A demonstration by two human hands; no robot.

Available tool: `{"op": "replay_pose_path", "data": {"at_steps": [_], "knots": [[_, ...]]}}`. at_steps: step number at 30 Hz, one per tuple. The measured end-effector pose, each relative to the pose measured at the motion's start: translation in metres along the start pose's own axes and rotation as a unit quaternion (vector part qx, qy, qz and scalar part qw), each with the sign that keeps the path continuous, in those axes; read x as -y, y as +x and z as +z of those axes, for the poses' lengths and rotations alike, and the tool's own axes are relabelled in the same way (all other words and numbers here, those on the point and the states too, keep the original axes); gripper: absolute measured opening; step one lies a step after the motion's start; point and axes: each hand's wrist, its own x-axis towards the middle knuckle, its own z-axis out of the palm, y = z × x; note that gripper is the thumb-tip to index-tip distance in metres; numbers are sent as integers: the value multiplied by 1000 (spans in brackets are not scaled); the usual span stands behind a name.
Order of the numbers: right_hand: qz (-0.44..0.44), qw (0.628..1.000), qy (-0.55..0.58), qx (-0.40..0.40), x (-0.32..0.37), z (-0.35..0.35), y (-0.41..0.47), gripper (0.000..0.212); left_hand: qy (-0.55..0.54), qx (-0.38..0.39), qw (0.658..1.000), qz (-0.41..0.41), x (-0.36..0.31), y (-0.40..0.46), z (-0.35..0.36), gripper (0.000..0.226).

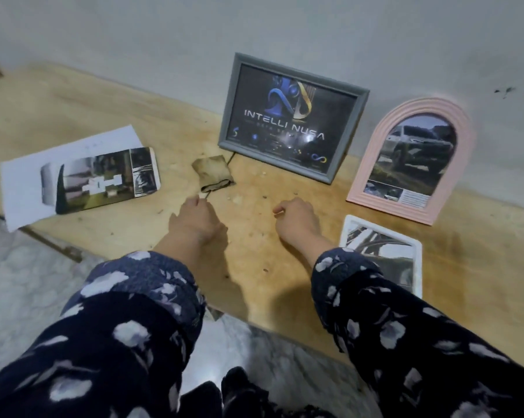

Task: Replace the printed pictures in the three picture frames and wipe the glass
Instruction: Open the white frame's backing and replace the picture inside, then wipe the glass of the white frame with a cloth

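Sleeves (128,321) nearest the camera: dark navy with a pale floral print, both forearms reaching forward over a worn wooden tabletop (248,267). Left hand (196,220) is knuckles-up, fingers curled in; fingertips sit at a thin dark loop or cord trailing from the cloth, can't tell if it's actually pinched. Right hand (298,220) is a loose fist, fingers curled under, holding nothing visible. Just right of the right wrist, a white rectangular frame (384,254) lies flat near the front edge, print showing inside. Far left, a loose printed picture (104,179) with one rounded end lies on white paper sheets (70,155) that overhang the table edge. Ahead of the left hand, a small brown stained cloth (214,173), crumpled, just in front of the grey frame. Grey rectangular frame (291,116) stands against the wall, dark print reading "INTELLI NUSA", glare on the glass. Pink arched frame (411,158) stands to its right, also leaning on the wall, holding a picture of an SUV. Crumbs scattered on the wood between the hands and frames.
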Motion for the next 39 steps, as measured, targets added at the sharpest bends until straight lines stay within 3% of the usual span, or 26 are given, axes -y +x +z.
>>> {"op": "replay_pose_path", "data": {"at_steps": [3, 8, 12, 15, 20, 25, 27, 31, 34, 39], "knots": [[-42, 999, 4, 19, 37, 16, 24, 45, 34, 40, 999, -3, 26, 18, -9, 97], [-65, 997, 43, 16, 85, 41, 61, 47, 86, 88, 992, 8, 41, 28, -4, 108], [0, 988, 151, -44, 109, 54, 88, 40, 93, 94, 991, 5, 39, 27, -2, 106], [39, 984, 161, -73, 123, 64, 100, 43, 146, 99, 984, 8, 37, 30, -5, 105], [118, 977, 170, -40, 135, 74, 105, 27, 201, 108, 974, 11, 40, 32, -4, 105], [115, 971, 206, -39, 130, 66, 89, 19, 191, 106, 976, 6, 42, 30, -5, 104], [122, 951, 279, -52, 120, 62, 81, 15, 189, 110, 976, 4, 41, 29, -7, 103], [141, 865, 478, -57, 92, 36, 61, 17, 193, 117, 974, 2, 41, 24, -15, 105], [163, 826, 535, -68, 57, 8, 44, 14, 189, 100, 977, 14, 34, 17, -13, 104], [199, 744, 614, -173, -6, -27, 10, 20, 166, 39, 977, 125, -18, -10, 15, 87]]}}
